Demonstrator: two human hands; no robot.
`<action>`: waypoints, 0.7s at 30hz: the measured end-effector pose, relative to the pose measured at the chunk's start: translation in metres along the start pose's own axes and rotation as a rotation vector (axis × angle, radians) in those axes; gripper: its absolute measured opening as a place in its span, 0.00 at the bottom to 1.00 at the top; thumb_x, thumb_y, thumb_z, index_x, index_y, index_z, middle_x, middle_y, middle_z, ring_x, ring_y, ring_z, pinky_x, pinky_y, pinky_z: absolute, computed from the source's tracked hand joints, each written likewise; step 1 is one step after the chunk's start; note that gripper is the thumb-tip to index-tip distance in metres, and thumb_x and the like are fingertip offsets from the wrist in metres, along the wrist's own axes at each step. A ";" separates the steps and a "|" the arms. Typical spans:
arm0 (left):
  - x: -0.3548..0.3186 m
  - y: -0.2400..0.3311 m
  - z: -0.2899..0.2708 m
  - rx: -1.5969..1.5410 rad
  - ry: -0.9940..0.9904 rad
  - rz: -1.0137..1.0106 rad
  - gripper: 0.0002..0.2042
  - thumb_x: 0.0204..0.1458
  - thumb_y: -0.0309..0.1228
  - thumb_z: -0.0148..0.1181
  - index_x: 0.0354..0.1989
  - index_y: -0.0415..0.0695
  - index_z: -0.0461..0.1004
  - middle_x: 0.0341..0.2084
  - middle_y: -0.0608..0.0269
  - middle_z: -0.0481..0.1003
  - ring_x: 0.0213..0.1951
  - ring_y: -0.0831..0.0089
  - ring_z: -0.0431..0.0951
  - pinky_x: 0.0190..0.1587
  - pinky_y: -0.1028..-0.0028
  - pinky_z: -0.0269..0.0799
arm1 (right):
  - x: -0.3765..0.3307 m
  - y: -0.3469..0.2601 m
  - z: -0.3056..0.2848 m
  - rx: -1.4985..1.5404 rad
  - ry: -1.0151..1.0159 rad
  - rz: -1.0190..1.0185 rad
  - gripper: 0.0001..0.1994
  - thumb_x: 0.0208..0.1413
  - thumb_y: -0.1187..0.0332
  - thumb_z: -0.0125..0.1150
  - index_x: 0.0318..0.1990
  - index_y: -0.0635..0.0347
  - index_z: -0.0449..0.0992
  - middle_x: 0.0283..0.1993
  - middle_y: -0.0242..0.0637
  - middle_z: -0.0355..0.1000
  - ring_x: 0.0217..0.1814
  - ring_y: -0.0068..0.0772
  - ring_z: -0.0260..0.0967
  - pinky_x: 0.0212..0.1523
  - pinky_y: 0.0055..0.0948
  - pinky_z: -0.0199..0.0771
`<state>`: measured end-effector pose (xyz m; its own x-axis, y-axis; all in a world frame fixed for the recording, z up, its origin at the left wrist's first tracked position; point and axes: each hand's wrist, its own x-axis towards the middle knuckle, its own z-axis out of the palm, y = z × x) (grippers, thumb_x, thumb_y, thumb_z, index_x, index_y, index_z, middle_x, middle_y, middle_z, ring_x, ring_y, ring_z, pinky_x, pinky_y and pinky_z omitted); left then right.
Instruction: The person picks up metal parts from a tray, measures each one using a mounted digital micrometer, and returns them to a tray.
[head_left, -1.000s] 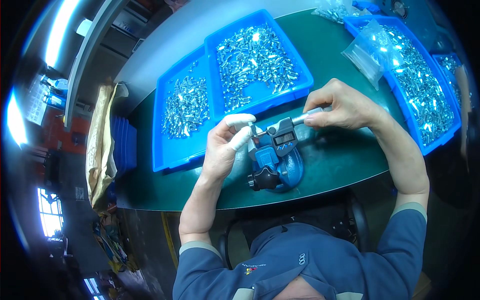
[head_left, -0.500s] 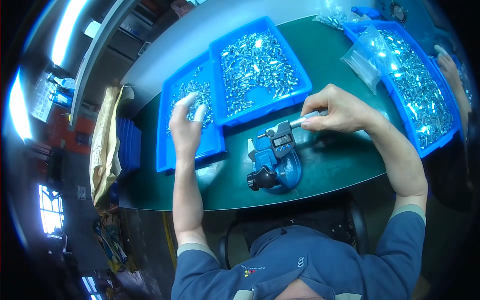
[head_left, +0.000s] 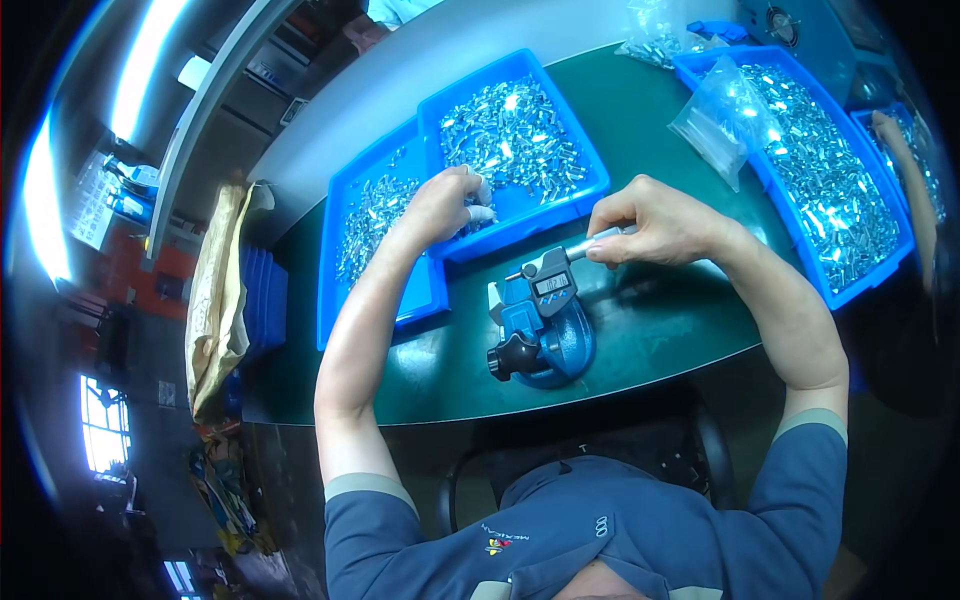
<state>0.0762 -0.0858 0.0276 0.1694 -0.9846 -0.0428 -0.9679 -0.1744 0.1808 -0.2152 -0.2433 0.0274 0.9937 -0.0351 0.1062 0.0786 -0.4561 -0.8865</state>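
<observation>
My right hand (head_left: 665, 225) grips the thimble end of a digital micrometer (head_left: 553, 287) between thumb and fingers. The micrometer is clamped in a blue stand (head_left: 572, 345) with a black knob (head_left: 517, 355); nothing visible sits in its measuring gap. My left hand (head_left: 438, 207) reaches over the near left corner of a blue tray (head_left: 530, 222) of small shiny metal parts (head_left: 515, 130). White covers wrap its thumb and a fingertip, which are drawn close together among the parts. Whether a part is between them is too small to see.
A second blue tray (head_left: 425, 290) with metal parts lies to the left, partly under the first. At right stands a long full tray (head_left: 845, 297) with a clear plastic bag (head_left: 718, 125) over its edge. Brown paper sacking (head_left: 215, 310) and stacked blue bins (head_left: 262, 300) stand at far left.
My left hand has moved right, from above the left tray to the parts in the middle tray, its fingers drawing together. My right hand stays on the micrometer thimble.
</observation>
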 end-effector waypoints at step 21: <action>-0.104 0.078 0.041 -1.262 0.400 -0.168 0.09 0.62 0.27 0.58 0.47 0.39 0.77 0.37 0.55 0.82 0.40 0.73 0.82 0.45 0.74 0.76 | 0.002 0.001 0.001 -0.038 -0.019 0.024 0.17 0.56 0.56 0.65 0.34 0.66 0.82 0.26 0.36 0.77 0.29 0.26 0.73 0.33 0.27 0.70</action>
<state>-0.0242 0.0037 0.0059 0.5214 -0.8479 0.0965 -0.1335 0.0306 0.9906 -0.2131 -0.2423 0.0264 0.9966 -0.0298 0.0764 0.0522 -0.4887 -0.8709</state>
